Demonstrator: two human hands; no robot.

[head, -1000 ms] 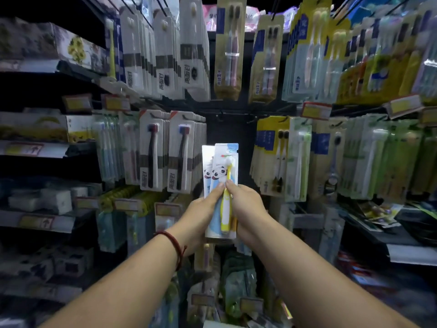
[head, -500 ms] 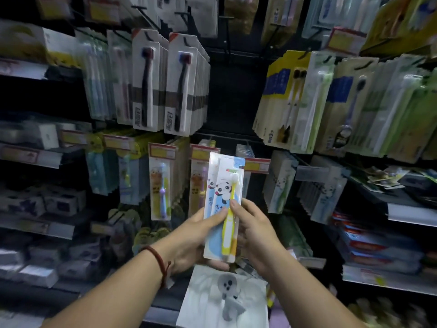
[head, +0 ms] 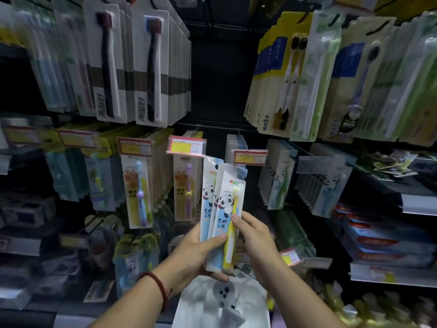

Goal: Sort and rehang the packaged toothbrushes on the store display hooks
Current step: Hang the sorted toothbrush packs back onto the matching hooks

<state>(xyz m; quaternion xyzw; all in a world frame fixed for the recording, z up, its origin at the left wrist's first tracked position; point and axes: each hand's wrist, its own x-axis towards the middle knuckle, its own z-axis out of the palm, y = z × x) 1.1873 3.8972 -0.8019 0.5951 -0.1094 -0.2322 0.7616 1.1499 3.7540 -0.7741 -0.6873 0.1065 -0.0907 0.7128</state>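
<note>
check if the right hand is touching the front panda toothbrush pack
Touching. Head view shows the right hand with a fingertip on the front panda toothbrush pack.

You've just got the one view here: a wide-angle cam on your head, facing forward and tilted a bit down at the display rack [head: 217,91]. It's in close, so your left hand [head: 196,254] and right hand [head: 257,242] with the panda packs [head: 224,209] land low centre, and the rack's sides bow outward.
</note>
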